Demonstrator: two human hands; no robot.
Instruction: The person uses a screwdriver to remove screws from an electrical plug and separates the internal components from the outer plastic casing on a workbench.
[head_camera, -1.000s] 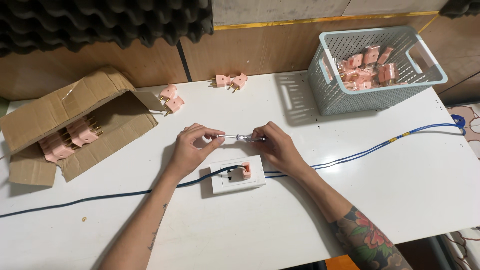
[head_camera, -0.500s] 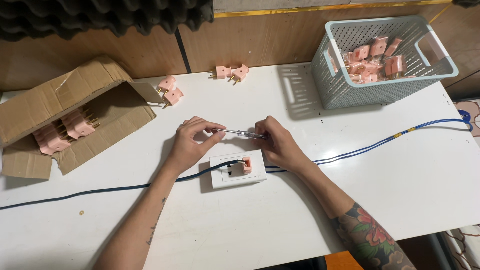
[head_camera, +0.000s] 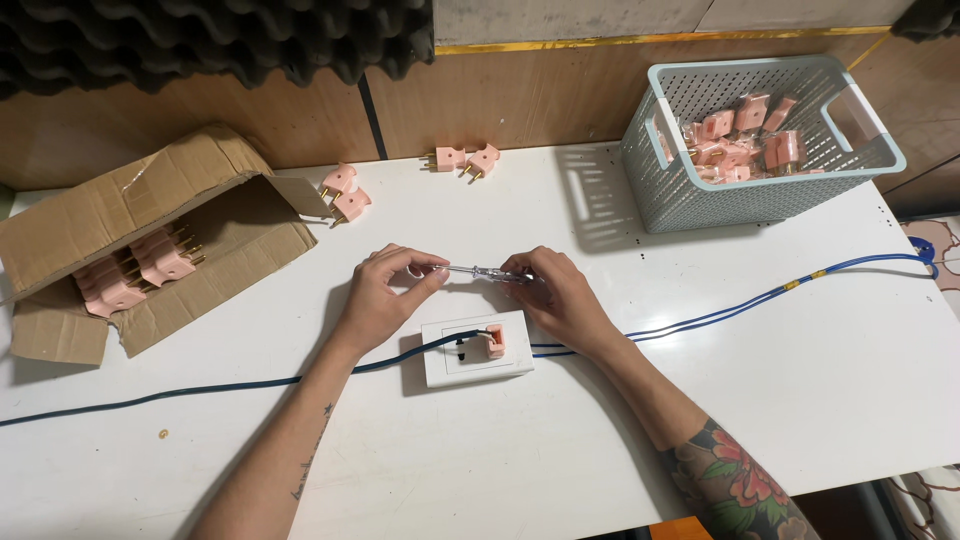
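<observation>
Screwdriver (head_camera: 478, 271) lay level between both hands, just above white socket plate (head_camera: 476, 348) holding a pink plug (head_camera: 495, 340) on the surface. Left hand (head_camera: 385, 296) fingers pinched its tip; right hand (head_camera: 555, 292) fingers pinched the handle.

White tabletop (head_camera: 700, 420) fills most of our view. Lower centre: white rectangular socket plate (head_camera: 475, 349) carrying a pink plug (head_camera: 495, 340). A dark blue cable (head_camera: 200, 390) runs left to right. Brown cardboard box (head_camera: 130, 250), left, holds pink plugs. Upper right: pale grey-blue perforated plastic basket (head_camera: 760, 190), grid-patterned. Lower right: forearm with red-and-green floral tattoo (head_camera: 735, 485).
</observation>
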